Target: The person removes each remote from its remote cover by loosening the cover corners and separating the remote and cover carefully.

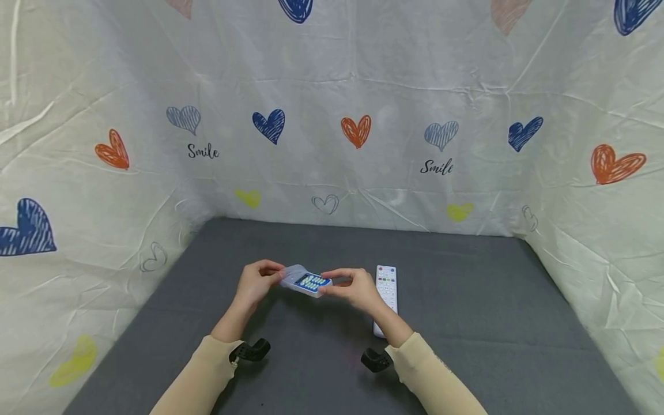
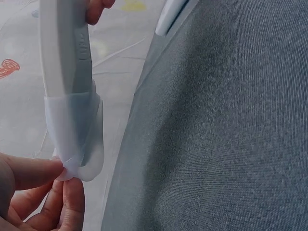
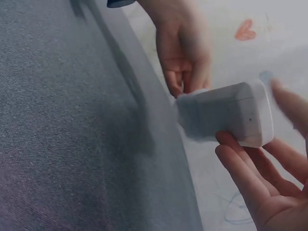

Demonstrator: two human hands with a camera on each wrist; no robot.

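A small white remote control (image 1: 313, 282) with a blue face and pale buttons is held up above the grey table, a translucent sleeve-like cover (image 1: 293, 273) around its left end. My left hand (image 1: 255, 283) pinches the tip of this cover between thumb and fingers; the left wrist view shows the cover (image 2: 72, 122) reaching partway along the remote's body (image 2: 62, 48). At the opposite end, my right hand (image 1: 359, 289) grips the remote by its edges. The right wrist view shows the remote's underside (image 3: 233, 108), with right-hand fingers (image 3: 240, 163) beneath it.
A long white remote (image 1: 386, 288) with many buttons lies on the grey table (image 1: 467, 311), partly behind the right wrist. White cloth (image 1: 389, 75) printed with hearts hangs at the back and both sides. Each wrist carries a black camera mount (image 1: 254, 350).
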